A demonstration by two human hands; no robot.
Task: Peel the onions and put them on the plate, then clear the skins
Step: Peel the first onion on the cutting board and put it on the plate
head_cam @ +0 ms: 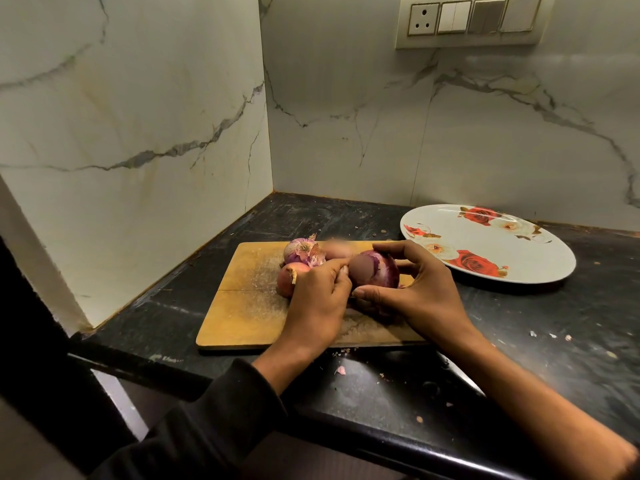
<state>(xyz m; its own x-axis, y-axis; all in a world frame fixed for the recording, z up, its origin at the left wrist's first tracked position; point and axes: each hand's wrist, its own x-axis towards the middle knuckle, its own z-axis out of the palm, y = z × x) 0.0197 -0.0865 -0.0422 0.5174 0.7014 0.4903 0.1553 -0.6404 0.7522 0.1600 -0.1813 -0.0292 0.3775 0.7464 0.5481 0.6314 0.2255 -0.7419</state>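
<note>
While the plate (519, 258) on the right of the surface (554, 341) holds nothing, the job counts as barely begun: no peeled onion delivered, no skins cleared.

Item one: large purple onion (379, 271), over the middle of the cutting board (249, 306). My right hand (412, 289) wraps it from the right, thumb on the near side and fingers curled over the far side. My left hand (318, 299) meets it from the left, fingertips pinching at the edge of its skin; a pale patch shows there, though blur keeps me from saying how much is stripped.

Item two: two smaller onions, one at the far side of the board (301, 251) with papery skin flaring loose, one nearer (289, 275) just left of my left hand. Both appear unpeeled. A blurred shape behind them I cannot identify.

Item three: skin scraps (341, 370) scattered on the near surface, awaiting collection.

Remaining, by my estimate: finish this onion, peel the others, plate all, clear the skins.
</note>
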